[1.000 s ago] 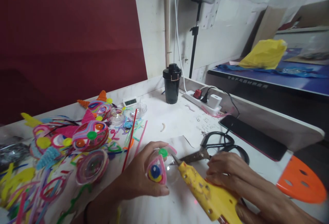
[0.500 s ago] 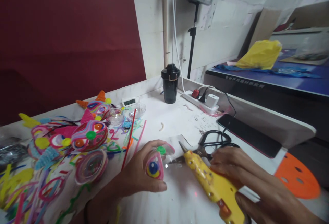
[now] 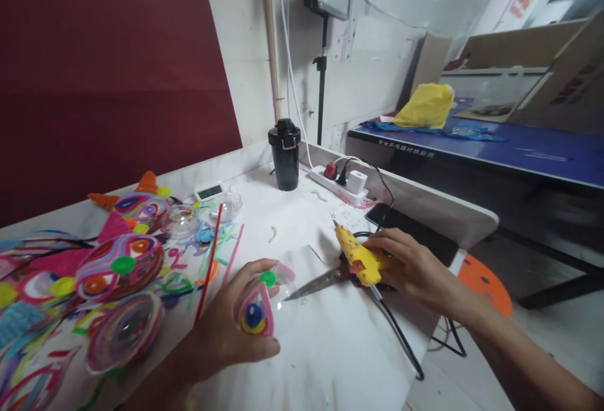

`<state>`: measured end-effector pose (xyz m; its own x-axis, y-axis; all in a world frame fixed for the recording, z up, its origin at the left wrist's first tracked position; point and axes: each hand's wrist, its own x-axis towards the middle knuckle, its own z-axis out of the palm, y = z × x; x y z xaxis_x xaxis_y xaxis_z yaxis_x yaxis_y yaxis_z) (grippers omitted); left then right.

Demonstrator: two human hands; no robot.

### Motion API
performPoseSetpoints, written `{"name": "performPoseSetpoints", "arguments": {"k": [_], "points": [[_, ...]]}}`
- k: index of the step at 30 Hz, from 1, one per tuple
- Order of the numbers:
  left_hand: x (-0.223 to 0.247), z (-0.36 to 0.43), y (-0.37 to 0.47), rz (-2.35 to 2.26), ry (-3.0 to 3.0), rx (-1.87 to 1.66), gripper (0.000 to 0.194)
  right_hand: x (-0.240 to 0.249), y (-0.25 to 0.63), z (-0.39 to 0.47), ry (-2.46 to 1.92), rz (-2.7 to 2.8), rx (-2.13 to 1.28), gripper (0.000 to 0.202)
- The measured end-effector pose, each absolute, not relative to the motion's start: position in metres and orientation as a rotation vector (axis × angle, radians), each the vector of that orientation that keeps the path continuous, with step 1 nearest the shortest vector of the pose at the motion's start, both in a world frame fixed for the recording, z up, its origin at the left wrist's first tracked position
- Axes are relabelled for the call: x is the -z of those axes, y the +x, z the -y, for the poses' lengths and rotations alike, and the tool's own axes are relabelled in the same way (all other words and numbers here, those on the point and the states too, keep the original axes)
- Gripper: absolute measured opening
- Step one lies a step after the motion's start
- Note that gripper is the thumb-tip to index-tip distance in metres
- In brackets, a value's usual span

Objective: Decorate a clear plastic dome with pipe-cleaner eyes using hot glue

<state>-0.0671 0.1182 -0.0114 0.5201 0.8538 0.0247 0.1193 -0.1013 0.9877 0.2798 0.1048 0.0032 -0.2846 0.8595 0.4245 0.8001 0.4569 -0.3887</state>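
My left hand is wrapped round a clear plastic piece decorated with pink strips, a blue and yellow eye and a green dot. On the right, my right hand has its fingers on a yellow glue gun, whose nozzle points up and to the left. A black cord runs from the gun's lower end. Beneath the gun lie scissors, their blades pointing left toward the plastic piece; the gun and my right hand partly hide their handles.
Decorated fish-like pieces and colourful strips crowd the left. Farther back are a small display, a black cup and a power strip. A dark phone lies behind my right hand. A red stick stands left of centre.
The view has turned to the right. My right hand and the glue gun have moved back, away from me, over the scissor handles. My left hand still holds the plastic piece.
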Motion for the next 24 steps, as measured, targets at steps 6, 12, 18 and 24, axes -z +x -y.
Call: {"name": "performPoseSetpoints", "arguments": {"k": [6,12,18,24], "points": [[0.006,-0.118,-0.063,-0.866,1.578,-0.746,0.082,0.015,0.286,-0.114,-1.473,2.161,-0.082,0.037],[-0.002,-0.115,-0.062,-0.866,1.511,-0.742,0.082,0.018,0.295,-0.116,-1.47,2.222,-0.115,0.034],[-0.005,-0.114,-0.06,-0.788,1.454,-0.777,0.082,-0.008,0.276,-0.083,-1.406,2.005,0.103,0.03],[-0.003,-0.113,-0.061,-0.827,1.447,-0.774,0.087,-0.026,0.198,-0.059,-1.066,1.902,-0.193,0.022]]}}
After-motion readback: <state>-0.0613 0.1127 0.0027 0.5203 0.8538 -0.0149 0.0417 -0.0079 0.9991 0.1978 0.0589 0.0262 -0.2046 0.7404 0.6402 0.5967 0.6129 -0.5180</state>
